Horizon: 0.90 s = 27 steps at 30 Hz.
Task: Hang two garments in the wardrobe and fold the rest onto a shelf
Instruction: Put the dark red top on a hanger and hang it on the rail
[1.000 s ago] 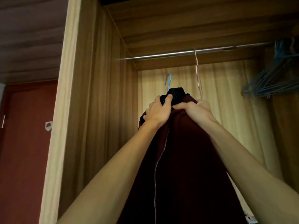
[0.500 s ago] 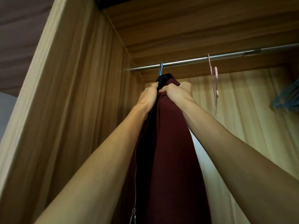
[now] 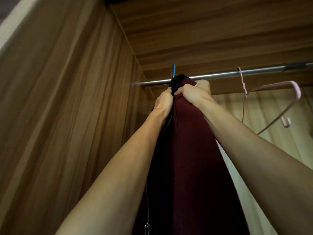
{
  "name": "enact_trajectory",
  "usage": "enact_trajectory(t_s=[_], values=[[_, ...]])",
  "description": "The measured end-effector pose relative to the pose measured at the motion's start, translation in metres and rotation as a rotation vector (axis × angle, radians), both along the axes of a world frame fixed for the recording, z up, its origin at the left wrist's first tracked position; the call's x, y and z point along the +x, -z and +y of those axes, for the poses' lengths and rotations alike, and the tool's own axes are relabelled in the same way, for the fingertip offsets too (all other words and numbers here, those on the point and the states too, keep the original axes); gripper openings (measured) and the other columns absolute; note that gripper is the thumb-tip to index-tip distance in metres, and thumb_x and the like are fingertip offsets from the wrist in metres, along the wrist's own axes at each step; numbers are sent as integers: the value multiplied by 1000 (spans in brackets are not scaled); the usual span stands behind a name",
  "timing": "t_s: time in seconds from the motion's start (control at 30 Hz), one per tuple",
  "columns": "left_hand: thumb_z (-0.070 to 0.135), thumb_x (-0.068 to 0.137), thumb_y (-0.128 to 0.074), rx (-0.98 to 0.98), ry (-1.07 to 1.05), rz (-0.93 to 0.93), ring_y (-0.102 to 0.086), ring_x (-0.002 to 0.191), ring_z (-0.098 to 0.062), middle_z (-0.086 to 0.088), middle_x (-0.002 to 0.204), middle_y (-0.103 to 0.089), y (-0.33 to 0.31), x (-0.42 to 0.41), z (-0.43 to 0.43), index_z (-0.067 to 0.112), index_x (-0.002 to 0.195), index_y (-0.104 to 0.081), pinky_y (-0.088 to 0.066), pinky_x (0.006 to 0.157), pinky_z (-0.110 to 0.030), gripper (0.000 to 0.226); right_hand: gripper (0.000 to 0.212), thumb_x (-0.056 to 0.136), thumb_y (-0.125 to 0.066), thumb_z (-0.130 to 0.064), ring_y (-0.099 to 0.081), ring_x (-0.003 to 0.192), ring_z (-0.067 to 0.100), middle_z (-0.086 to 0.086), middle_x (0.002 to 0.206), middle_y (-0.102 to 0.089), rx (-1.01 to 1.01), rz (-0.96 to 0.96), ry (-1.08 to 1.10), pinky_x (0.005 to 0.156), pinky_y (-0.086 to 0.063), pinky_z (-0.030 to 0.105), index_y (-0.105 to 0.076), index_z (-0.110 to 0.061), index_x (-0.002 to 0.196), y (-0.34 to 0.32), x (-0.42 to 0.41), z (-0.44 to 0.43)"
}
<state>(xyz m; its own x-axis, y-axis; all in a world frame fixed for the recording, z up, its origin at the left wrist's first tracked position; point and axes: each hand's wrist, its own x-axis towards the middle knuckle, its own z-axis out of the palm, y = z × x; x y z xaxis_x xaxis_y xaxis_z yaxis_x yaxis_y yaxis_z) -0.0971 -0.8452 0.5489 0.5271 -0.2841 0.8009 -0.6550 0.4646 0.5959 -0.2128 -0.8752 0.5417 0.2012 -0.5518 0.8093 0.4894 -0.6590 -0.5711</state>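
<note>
A dark maroon zip jacket (image 3: 189, 158) with a black collar hangs from a blue hanger, whose hook (image 3: 173, 70) rises at the metal wardrobe rail (image 3: 220, 75). My left hand (image 3: 163, 103) and my right hand (image 3: 193, 94) both clutch the jacket's top just under the rail, at the rail's left end. The hanger's body is hidden inside the cloth. I cannot tell whether the hook rests on the rail.
An empty pink hanger (image 3: 277, 106) hangs on the rail to the right, tilted. The wooden left wall (image 3: 76, 116) of the wardrobe stands close beside my left arm. A pale curtain-like back panel (image 3: 264, 112) lies behind.
Both hands have lifted the jacket higher, from below the rail up to it, and to the left end. The blue hook now reaches rail height. The pink hanger has swung.
</note>
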Motion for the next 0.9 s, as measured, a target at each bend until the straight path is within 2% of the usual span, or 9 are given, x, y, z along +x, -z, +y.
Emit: enact_trajectory(t_s=[0.1,0.17,0.23,0.33,0.47,0.6,0.73,0.8,0.9], values=[[60,76,-35,5,-36,-21,-55,130,-28,-6,139,-62,-20,27,-23,32,137,-59,-38,114,-46,72,25,66,-80,-13,-68,102,25,9,106,-71,39,10,-2,91,-55,34,-63,-10,85,-12,4,-6],[57,86,-35,29,-53,2,-57,128,-30,-11,137,-62,-11,27,-25,22,137,-60,-41,113,-45,66,42,73,-78,-14,-65,109,25,8,116,-67,62,56,-16,95,-52,32,-63,-8,112,-3,10,-14],[43,102,-33,55,-48,-6,-57,128,-30,-12,141,-59,10,22,-21,16,139,-58,-42,113,-44,52,48,72,-80,-16,-65,107,26,9,116,-67,68,126,-9,95,-53,35,-61,-8,116,10,17,-22],[52,106,-23,110,-70,-1,-51,132,-23,3,140,-53,40,30,-24,21,148,-48,-36,116,-44,58,49,67,-85,-16,-66,97,23,5,106,-68,76,157,-60,85,-53,32,-59,-7,107,18,18,-24],[58,103,-24,92,-78,32,-53,132,-27,-6,143,-58,49,36,-23,23,149,-47,-36,116,-45,61,41,74,-78,-21,-59,79,18,0,88,-58,37,220,-89,65,-43,24,-48,-14,101,17,3,-20],[56,104,-25,96,-125,24,-53,132,-26,-7,144,-57,59,27,-9,21,149,-47,-35,117,-44,61,34,79,-69,-38,-53,65,6,-7,78,-57,8,278,-84,50,-34,22,-65,-18,106,28,-10,-11],[68,92,-24,103,-182,15,-54,132,-27,-6,143,-58,69,16,0,24,147,-50,-36,116,-46,75,52,87,-53,-59,-55,75,6,-2,110,-64,-32,210,-139,56,-34,23,-65,-23,122,42,-22,-9],[70,89,-21,120,-224,-1,-53,132,-28,-5,142,-59,75,10,8,25,147,-50,-36,117,-47,79,50,93,-44,-58,-61,91,14,1,116,-63,-39,167,-147,71,-43,26,-64,-21,120,51,-29,-10],[71,88,-18,141,-298,-44,-52,132,-28,-4,141,-59,82,-4,23,24,144,-52,-35,116,-49,81,52,101,-35,-52,-58,114,24,4,118,-63,-118,125,-25,90,-42,31,-64,-15,123,64,-40,-13]])
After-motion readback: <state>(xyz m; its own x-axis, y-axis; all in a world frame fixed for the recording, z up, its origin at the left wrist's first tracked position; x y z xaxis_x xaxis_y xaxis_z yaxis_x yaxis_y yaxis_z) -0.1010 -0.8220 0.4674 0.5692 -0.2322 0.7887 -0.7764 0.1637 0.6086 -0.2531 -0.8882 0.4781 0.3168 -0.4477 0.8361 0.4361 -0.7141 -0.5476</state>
